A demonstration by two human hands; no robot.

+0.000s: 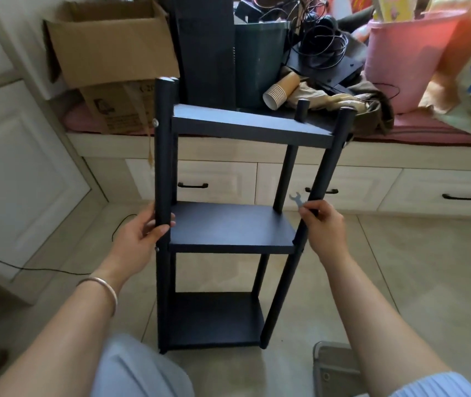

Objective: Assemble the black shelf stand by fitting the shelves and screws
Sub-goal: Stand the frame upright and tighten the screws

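The black shelf stand (228, 227) is upright on the tiled floor in front of me, with three shelves between round black posts. My left hand (139, 230) grips the near left post just above the middle shelf. My right hand (324, 227) grips the near right post at the same height and pinches a small flat silver wrench (297, 200) against it. Silver screw heads (155, 122) show on the left post beside the top and middle shelves. The top shelf (251, 127) looks tilted, lower on the right.
A bench with drawers (343, 187) runs behind the stand. It carries a cardboard box (111, 53), a dark bin (260, 55), tangled cables, a stack of paper cups (281, 91) and a pink bucket (406, 58). A black cable (42, 269) trails on the floor at left.
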